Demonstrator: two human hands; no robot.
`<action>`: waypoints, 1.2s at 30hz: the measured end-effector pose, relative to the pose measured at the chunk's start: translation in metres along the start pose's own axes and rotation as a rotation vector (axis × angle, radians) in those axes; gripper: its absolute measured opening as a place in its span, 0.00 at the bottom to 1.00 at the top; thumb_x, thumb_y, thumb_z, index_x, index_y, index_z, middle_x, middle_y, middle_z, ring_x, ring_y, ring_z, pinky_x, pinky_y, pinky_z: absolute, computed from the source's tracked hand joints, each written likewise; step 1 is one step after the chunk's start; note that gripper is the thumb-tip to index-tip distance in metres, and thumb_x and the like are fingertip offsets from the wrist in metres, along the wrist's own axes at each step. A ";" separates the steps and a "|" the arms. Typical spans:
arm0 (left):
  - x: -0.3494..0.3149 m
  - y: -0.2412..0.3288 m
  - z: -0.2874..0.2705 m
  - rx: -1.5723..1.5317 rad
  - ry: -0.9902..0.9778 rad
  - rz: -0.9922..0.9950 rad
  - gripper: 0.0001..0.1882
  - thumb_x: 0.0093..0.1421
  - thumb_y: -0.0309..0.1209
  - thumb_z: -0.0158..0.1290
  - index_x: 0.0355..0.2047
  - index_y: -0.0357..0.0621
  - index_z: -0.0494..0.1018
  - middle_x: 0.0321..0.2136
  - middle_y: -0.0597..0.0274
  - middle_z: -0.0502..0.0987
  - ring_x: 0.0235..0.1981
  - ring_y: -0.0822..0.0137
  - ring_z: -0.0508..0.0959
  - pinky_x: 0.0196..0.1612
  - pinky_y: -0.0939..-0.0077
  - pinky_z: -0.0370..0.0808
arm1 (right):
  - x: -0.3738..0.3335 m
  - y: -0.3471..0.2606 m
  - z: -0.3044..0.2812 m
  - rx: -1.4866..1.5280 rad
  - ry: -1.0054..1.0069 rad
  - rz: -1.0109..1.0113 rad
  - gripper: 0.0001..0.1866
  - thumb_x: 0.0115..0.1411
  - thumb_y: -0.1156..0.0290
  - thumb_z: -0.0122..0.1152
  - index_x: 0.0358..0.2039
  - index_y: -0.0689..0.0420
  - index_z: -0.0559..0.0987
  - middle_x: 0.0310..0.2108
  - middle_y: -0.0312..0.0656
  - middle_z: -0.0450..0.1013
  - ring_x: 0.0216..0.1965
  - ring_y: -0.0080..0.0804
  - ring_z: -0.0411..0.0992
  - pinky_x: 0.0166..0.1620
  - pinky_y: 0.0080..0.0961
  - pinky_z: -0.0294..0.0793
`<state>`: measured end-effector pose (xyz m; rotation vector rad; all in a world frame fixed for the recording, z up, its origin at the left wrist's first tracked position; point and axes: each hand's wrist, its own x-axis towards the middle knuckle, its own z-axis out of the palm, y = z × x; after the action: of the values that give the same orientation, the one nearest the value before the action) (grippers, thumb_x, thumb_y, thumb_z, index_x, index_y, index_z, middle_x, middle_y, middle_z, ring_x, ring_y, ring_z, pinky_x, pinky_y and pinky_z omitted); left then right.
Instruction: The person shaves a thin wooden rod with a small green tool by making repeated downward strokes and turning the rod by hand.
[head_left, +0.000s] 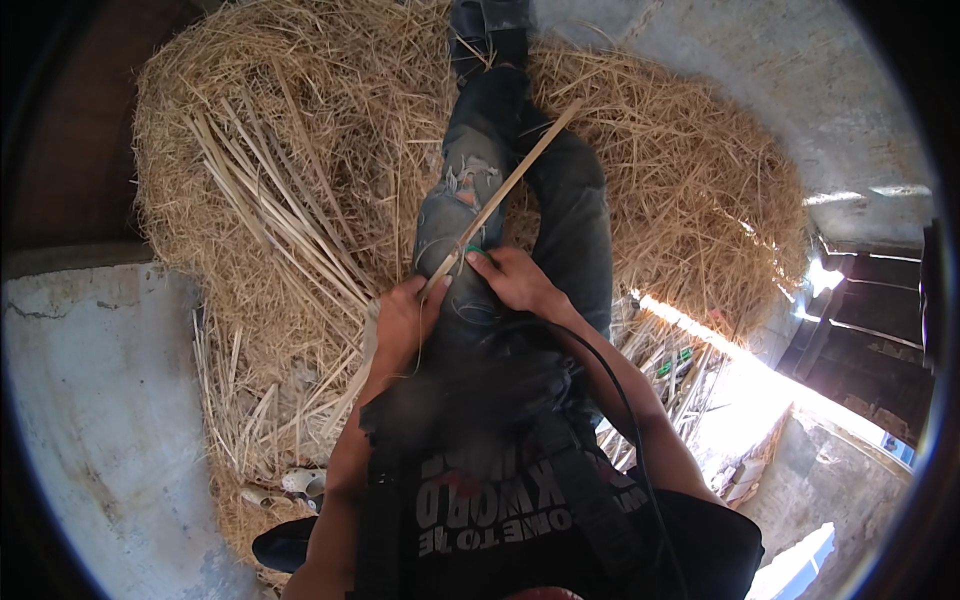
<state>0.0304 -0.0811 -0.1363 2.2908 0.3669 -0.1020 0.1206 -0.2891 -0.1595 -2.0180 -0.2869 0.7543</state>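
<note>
Nearest you is your black cotton T-shirt with pale lettering, and a thin black cable runs over it and along your right forearm. Ahead of that, both your hands meet over your left thigh. Your left hand is closed, its thumb and fingers pinching the lower end of a long, flat, pale tan strip of wood or bamboo. Your right hand is just beside it, fingers curled in and thumb pressed down on a small green object at the strip's edge; most of that object is hidden in your grip, so its kind cannot be told. The strip slants up and to the right from your fingers, above your dark, worn trousers, which are torn at the left knee. A fine, pale fibre hangs by your left wrist.

To your left, a loose sheaf of long, pale, narrow strips lies on a broad heap of dry golden straw. More straw spreads to the right of your legs. Farther out stand a grey, cracked plaster wall on the left and dark wooden boards on the right.
</note>
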 end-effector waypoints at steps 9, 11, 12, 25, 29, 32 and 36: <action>-0.004 0.006 -0.002 0.044 0.017 -0.022 0.23 0.64 0.47 0.64 0.28 0.36 0.79 0.23 0.38 0.79 0.29 0.35 0.82 0.33 0.50 0.78 | 0.000 0.001 -0.007 0.008 0.217 0.085 0.34 0.74 0.44 0.50 0.34 0.69 0.80 0.27 0.58 0.78 0.36 0.56 0.79 0.42 0.46 0.75; -0.005 0.003 0.000 0.033 0.015 -0.024 0.22 0.64 0.47 0.63 0.29 0.36 0.79 0.24 0.37 0.80 0.29 0.35 0.82 0.33 0.50 0.78 | 0.001 -0.002 0.002 -0.045 0.230 0.060 0.33 0.74 0.44 0.50 0.35 0.68 0.82 0.31 0.64 0.77 0.40 0.67 0.76 0.44 0.50 0.74; -0.004 0.002 0.000 0.028 0.014 -0.025 0.22 0.65 0.47 0.63 0.29 0.36 0.79 0.24 0.37 0.80 0.30 0.35 0.82 0.34 0.50 0.78 | 0.001 -0.001 0.004 -0.029 0.218 0.053 0.33 0.74 0.45 0.50 0.35 0.68 0.82 0.31 0.65 0.77 0.40 0.68 0.76 0.44 0.50 0.74; 0.001 0.003 0.004 -0.036 0.022 0.019 0.21 0.62 0.41 0.66 0.24 0.34 0.76 0.22 0.37 0.76 0.26 0.40 0.79 0.32 0.53 0.75 | -0.004 0.005 0.002 0.082 -0.063 0.015 0.36 0.74 0.42 0.49 0.36 0.69 0.83 0.30 0.59 0.80 0.36 0.52 0.80 0.45 0.41 0.76; 0.005 -0.004 0.005 -0.050 0.029 0.084 0.20 0.62 0.40 0.66 0.25 0.33 0.77 0.22 0.39 0.76 0.25 0.40 0.79 0.31 0.55 0.74 | -0.004 0.011 -0.002 0.193 -0.166 0.132 0.37 0.73 0.40 0.49 0.36 0.68 0.83 0.31 0.57 0.81 0.37 0.51 0.80 0.44 0.39 0.75; 0.002 -0.004 0.005 -0.040 0.035 0.064 0.20 0.62 0.39 0.66 0.25 0.33 0.77 0.21 0.39 0.76 0.24 0.40 0.79 0.30 0.56 0.74 | -0.001 0.023 -0.006 0.335 -0.115 0.267 0.37 0.73 0.40 0.50 0.35 0.69 0.83 0.31 0.57 0.80 0.37 0.50 0.80 0.43 0.40 0.75; -0.001 -0.002 0.005 -0.014 0.065 0.051 0.20 0.63 0.39 0.66 0.25 0.33 0.76 0.21 0.40 0.76 0.24 0.40 0.79 0.30 0.55 0.74 | -0.006 0.004 -0.005 0.123 0.137 0.048 0.36 0.74 0.42 0.49 0.34 0.69 0.82 0.30 0.61 0.78 0.36 0.58 0.79 0.42 0.45 0.74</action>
<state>0.0288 -0.0838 -0.1414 2.2915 0.3416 0.0001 0.1181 -0.2977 -0.1587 -1.9544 -0.1110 0.6440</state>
